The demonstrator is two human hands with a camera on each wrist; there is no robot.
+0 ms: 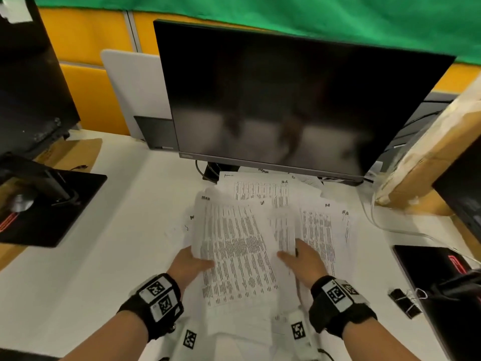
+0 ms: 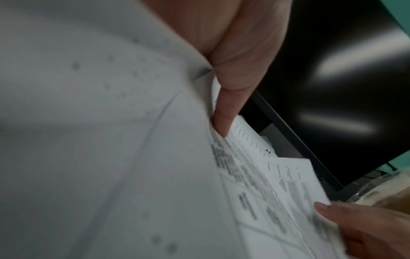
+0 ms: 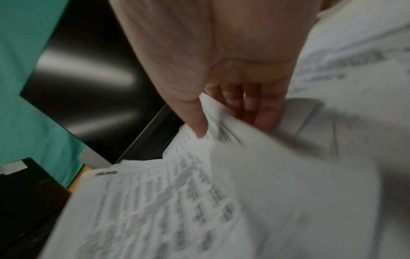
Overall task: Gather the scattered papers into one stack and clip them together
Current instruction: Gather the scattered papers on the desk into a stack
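Note:
Several printed white papers [image 1: 242, 246] lie fanned out on the white desk [image 1: 125, 230] in front of the monitor. My left hand [image 1: 194, 259] grips the left edge of a raised bundle, thumb on top [image 2: 224, 112]. My right hand [image 1: 291, 252] pinches a sheet [image 3: 277, 175] near the middle of the pile, thumb [image 3: 197, 121] over the paper and fingers under it. More sheets [image 1: 260, 188] spread behind and to the right [image 1: 325, 230]. Black binder clips [image 1: 404, 302] lie on the desk to the right of my right wrist.
A dark monitor [image 1: 286, 100] stands right behind the papers. A second monitor base [image 1: 52, 207] sits at the left. A cardboard box [image 1: 426, 152] and a black pad [image 1: 440, 277] crowd the right side. Cables run by the box.

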